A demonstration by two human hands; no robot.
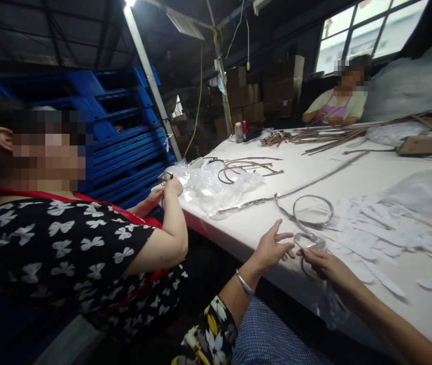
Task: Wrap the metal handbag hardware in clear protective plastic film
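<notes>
My right hand (pixel 324 262) has its thumb and fingers pinched on a slender dark strand (pixel 302 262) at the near edge of the worktop (pixel 385 175). My left hand (pixel 271 247) is spread, thumb raised, with its fingertips just beside the pinch; I can't tell whether any of them touches the strand. A wrapped coil (pixel 332 212) lies just beyond, but the view is too blurred for me to say whether it joins what I'm holding. Clear plastic film (pixel 330 304) hangs below my right hand, past the edge.

I'd judge the step in hand as two-handed handling of that strand, with only the right gripping. The next move calls for a steady right pinch and a careful left approach, clear of the film and the white cut pieces (pixel 375 274) to the right. At the worktop's left corner, a co-worker's hands (pixel 172 187) need their own room.
</notes>
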